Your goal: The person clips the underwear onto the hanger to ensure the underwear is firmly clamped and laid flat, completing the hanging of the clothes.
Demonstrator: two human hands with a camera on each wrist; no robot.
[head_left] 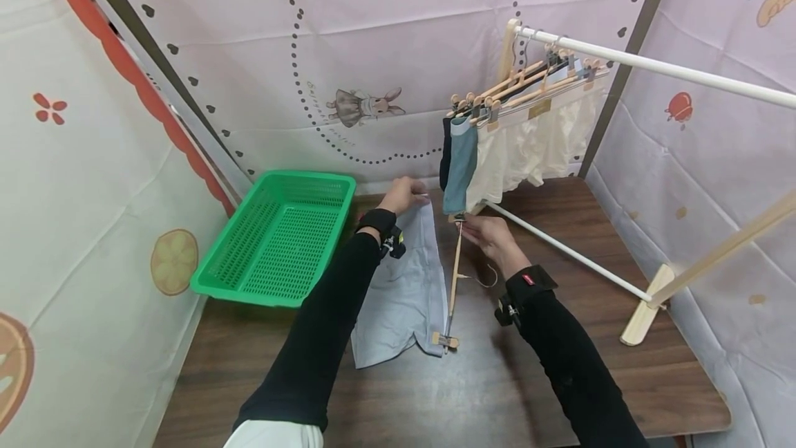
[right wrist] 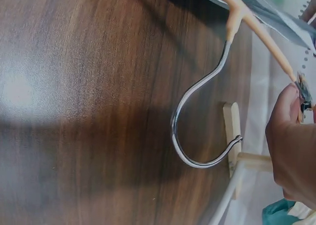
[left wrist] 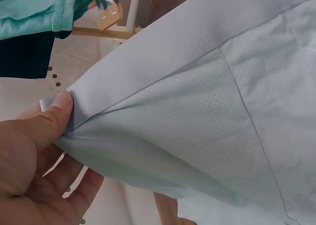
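A pale grey-blue pair of shorts point(head_left: 398, 289) lies lengthwise on the dark wooden table point(head_left: 497, 393). My left hand point(head_left: 407, 193) holds its far waistband corner; in the left wrist view the thumb point(left wrist: 57, 111) pinches that band of the shorts point(left wrist: 197, 116). Along the shorts' right edge lies a wooden clip hanger point(head_left: 453, 278), its near clip point(head_left: 445, 341) clamped on the cloth. My right hand point(head_left: 475, 227) pinches the hanger's far clip point(right wrist: 302, 94). The metal hook point(right wrist: 197, 121) lies flat on the table.
A green plastic basket point(head_left: 280, 240) stands at the left. A white-and-wood clothes rack point(head_left: 653, 68) at the back right carries hangers with cream point(head_left: 535, 144), teal point(head_left: 461, 164) and dark garments. Its lower rail point(head_left: 566, 249) and foot point(head_left: 643, 313) cross the table's right side.
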